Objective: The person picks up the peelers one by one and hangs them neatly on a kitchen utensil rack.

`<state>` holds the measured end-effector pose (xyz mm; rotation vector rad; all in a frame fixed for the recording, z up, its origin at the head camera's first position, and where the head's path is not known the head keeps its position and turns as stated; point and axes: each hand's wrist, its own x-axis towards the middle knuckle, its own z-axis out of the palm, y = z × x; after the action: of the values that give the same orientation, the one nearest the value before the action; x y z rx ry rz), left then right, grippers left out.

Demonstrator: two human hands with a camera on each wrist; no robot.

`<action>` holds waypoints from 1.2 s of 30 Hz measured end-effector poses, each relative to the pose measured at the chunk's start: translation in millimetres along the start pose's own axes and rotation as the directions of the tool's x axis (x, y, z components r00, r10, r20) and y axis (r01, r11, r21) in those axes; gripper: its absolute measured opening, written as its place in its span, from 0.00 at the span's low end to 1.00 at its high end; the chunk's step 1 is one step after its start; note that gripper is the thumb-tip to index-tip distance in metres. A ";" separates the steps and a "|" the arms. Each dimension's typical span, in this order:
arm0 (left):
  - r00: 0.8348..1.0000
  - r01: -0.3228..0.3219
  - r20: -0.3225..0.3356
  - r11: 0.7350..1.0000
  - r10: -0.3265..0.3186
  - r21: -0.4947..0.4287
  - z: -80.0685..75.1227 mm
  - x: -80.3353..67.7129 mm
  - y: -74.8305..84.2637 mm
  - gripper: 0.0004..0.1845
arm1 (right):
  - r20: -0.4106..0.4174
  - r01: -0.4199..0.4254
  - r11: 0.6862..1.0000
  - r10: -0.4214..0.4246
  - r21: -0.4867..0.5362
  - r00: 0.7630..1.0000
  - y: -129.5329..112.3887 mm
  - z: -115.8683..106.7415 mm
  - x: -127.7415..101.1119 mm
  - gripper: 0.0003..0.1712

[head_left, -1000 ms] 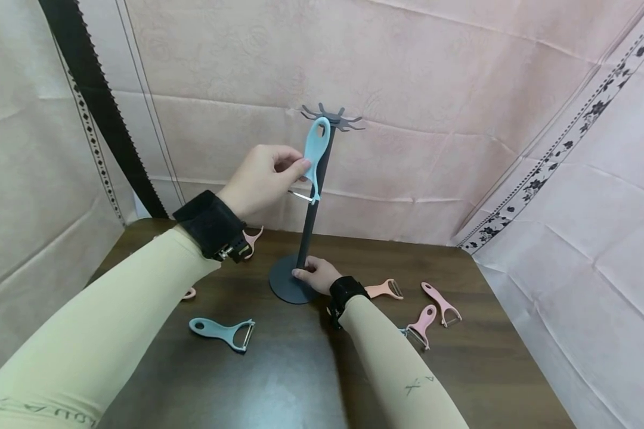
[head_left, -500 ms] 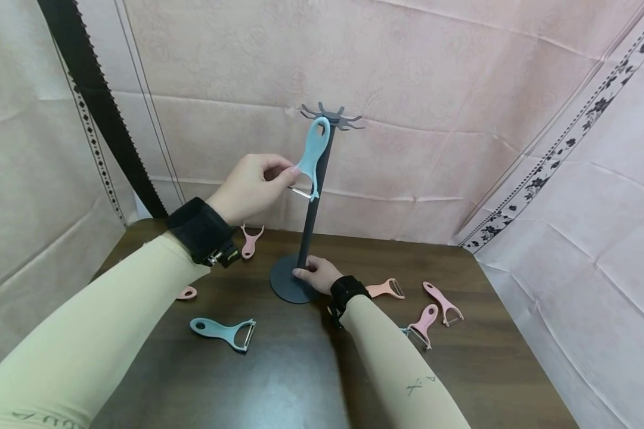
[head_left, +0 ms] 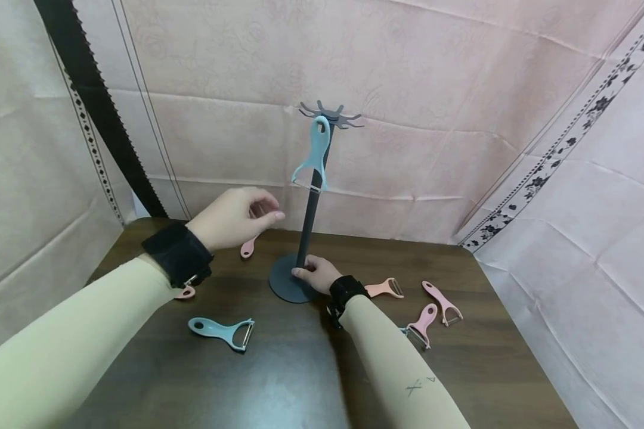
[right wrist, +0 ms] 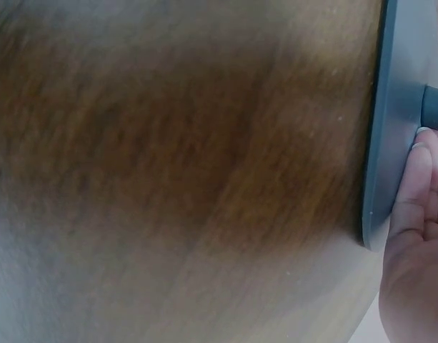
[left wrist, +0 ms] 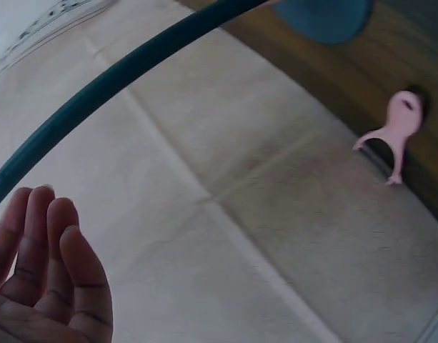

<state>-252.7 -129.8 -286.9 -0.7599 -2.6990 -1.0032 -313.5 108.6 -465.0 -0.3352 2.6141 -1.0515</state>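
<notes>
Blue peeler [head_left: 318,149] now hangs above the left hand [head_left: 238,217], its fingers loosened (hanging seems done); right hand [head_left: 320,274] grips the stand [head_left: 309,226].

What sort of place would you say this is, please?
Probably a makeshift recording corner: pale sheets hang behind and beside a brown table, which bears a hook stand and scattered peelers.

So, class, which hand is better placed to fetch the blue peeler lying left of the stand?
Probably the left hand: it holds nothing and the blue peeler lies on that side, while the right hand holds the stand.
</notes>
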 end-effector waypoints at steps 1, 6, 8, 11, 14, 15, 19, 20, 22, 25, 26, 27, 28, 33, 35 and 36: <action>1.000 0.007 0.025 1.000 -0.007 0.001 2.0 -3.6 -2.8 0.18 | 0.001 -0.001 1.000 0.001 -0.001 1.000 -0.8 -0.3 -0.4 0.17; 0.984 0.064 0.166 0.997 -0.071 0.044 15.8 -23.1 -22.7 0.24 | 0.007 -0.008 1.000 0.008 0.003 1.000 -4.8 -1.1 -2.3 0.17; 0.973 0.077 0.212 0.994 -0.092 0.080 22.8 -32.3 -33.2 0.24 | 0.009 -0.007 1.000 0.007 0.001 1.000 -5.5 -1.0 -2.6 0.16; 0.951 0.107 0.279 0.988 -0.136 0.115 33.5 -47.1 -48.6 0.26 | 0.006 -0.001 1.000 0.001 -0.005 1.000 -5.6 -1.3 -3.1 0.17; 0.922 0.126 0.348 0.983 -0.167 0.136 43.1 -61.3 -61.9 0.29 | 0.004 0.006 1.000 -0.006 -0.007 1.000 -4.8 -2.2 -2.8 0.17; 0.910 0.133 0.375 0.981 -0.177 0.140 46.1 -65.8 -65.6 0.29 | 0.002 0.008 1.000 -0.007 -0.008 1.000 -4.7 -2.5 -2.8 0.17; 0.849 0.162 0.471 0.967 -0.239 0.198 56.3 -82.8 -83.1 0.28 | 0.004 0.012 1.000 -0.012 -0.016 1.000 -3.6 -1.5 -1.8 0.17; 0.833 0.171 0.490 0.962 -0.257 0.214 57.9 -86.5 -87.6 0.28 | 0.004 0.013 1.000 -0.013 -0.016 1.000 -3.5 -1.1 -1.9 0.17; 0.810 0.187 0.508 0.949 -0.295 0.252 60.9 -93.4 -97.1 0.27 | 0.002 0.016 1.000 -0.016 -0.018 1.000 -3.1 -0.3 -2.1 0.16; 0.795 0.196 0.500 0.926 -0.343 0.324 62.8 -102.0 -106.9 0.28 | -0.002 0.017 1.000 -0.017 -0.015 1.000 -3.0 0.1 -3.0 0.16; 0.795 0.196 0.490 0.915 -0.358 0.352 63.7 -104.3 -109.7 0.28 | -0.004 0.016 1.000 -0.017 -0.014 1.000 -3.1 0.2 -3.2 0.16; 0.795 0.194 0.481 0.907 -0.369 0.375 64.3 -106.4 -111.6 0.29 | -0.004 0.017 1.000 -0.017 -0.014 1.000 -3.1 0.4 -3.4 0.16; 0.793 0.197 0.475 0.898 -0.382 0.394 65.1 -108.1 -112.8 0.29 | -0.005 0.016 1.000 -0.016 -0.012 1.000 -3.1 0.3 -3.7 0.16; 0.791 0.206 0.488 0.912 -0.368 0.354 64.3 -112.0 -112.5 0.29 | -0.005 0.018 1.000 -0.018 -0.005 1.000 -1.8 0.3 -2.9 0.16; 0.793 0.208 0.496 0.922 -0.355 0.327 64.3 -112.9 -111.6 0.28 | -0.007 0.019 1.000 -0.019 -0.005 1.000 -1.1 0.6 -2.1 0.16; 0.795 0.204 0.498 0.926 -0.346 0.319 64.8 -113.5 -111.5 0.27 | -0.007 0.019 1.000 -0.019 -0.005 1.000 -1.0 0.9 -1.9 0.16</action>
<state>-211.2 -205.7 -435.4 -0.6927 -3.4329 -0.5114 -311.3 108.0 -464.6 -0.3586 2.6248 -1.0547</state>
